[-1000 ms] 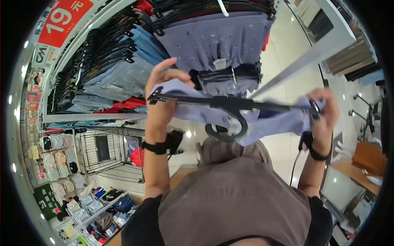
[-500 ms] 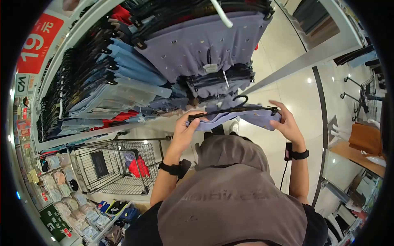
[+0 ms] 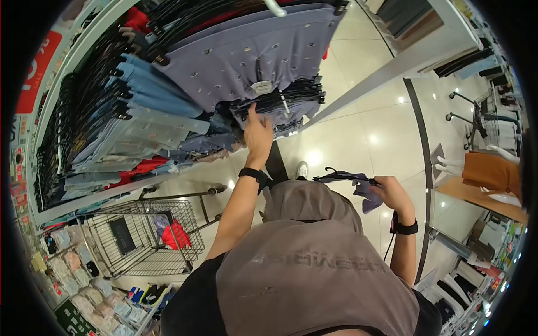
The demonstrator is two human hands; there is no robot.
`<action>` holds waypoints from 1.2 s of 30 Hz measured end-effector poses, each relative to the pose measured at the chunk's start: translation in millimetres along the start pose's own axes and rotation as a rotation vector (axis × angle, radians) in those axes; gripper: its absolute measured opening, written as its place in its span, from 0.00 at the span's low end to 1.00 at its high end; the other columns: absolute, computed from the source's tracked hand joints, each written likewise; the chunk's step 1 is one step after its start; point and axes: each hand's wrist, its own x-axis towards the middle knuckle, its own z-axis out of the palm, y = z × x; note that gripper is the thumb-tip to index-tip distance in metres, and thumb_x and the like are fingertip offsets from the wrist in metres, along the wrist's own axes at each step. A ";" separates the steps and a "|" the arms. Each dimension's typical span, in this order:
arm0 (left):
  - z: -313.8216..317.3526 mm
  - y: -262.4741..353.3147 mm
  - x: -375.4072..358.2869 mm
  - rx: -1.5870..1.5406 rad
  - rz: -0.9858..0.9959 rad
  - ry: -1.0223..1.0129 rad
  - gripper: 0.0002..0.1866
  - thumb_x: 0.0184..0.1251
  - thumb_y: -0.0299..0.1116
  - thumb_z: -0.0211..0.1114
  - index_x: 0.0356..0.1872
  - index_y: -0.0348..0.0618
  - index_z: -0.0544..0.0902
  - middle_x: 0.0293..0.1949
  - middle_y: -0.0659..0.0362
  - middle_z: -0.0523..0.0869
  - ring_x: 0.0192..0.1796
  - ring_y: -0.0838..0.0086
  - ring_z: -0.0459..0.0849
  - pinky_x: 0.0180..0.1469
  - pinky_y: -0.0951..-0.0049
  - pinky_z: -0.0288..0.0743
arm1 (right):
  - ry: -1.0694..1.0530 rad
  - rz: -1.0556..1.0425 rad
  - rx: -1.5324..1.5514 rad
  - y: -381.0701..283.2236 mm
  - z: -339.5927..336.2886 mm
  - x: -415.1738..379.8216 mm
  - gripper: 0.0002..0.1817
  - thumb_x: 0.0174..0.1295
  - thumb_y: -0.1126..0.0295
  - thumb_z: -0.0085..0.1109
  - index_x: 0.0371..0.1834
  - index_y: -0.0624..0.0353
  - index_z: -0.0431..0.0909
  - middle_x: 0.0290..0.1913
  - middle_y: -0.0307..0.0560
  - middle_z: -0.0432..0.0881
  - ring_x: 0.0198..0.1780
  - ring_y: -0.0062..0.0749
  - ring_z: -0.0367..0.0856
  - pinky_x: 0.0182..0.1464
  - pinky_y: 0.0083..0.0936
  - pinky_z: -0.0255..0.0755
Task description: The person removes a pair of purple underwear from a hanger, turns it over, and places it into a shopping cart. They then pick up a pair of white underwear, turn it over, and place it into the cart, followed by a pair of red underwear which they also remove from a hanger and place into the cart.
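Observation:
My right hand (image 3: 390,192) grips one end of a black clip hanger (image 3: 343,175), held out in front of my body. A purple-grey garment (image 3: 367,197) hangs from it, partly hidden behind the hood. My left hand (image 3: 259,137) reaches up to the lower row of black hangers (image 3: 297,96), its index finger stretched out to the hangers' left end. Just above that row hangs a purple-grey garment (image 3: 235,59) with a small scattered print and a white tag (image 3: 261,87).
Blue and pale garments (image 3: 151,89) hang on the rack's left side. A wire shopping cart (image 3: 120,235) with a red item (image 3: 176,235) stands at lower left. The white rack frame (image 3: 392,64) slants across the right, with an orange-brown garment (image 3: 490,172) on a display beyond.
My left hand has let go of the hanger and moved up to the lower row of hangers. My right hand has lowered, still holding the hanger with the garment.

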 end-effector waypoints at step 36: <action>-107.5 -171.3 -225.0 0.235 -0.331 -0.358 0.12 0.69 0.34 0.55 0.37 0.35 0.81 0.30 0.42 0.85 0.36 0.43 0.83 0.41 0.53 0.77 | 0.001 -0.469 0.139 -5.1 -69.2 124.1 0.16 0.61 0.66 0.65 0.26 0.68 0.74 0.20 0.39 0.66 0.26 0.19 0.61 0.28 0.26 0.61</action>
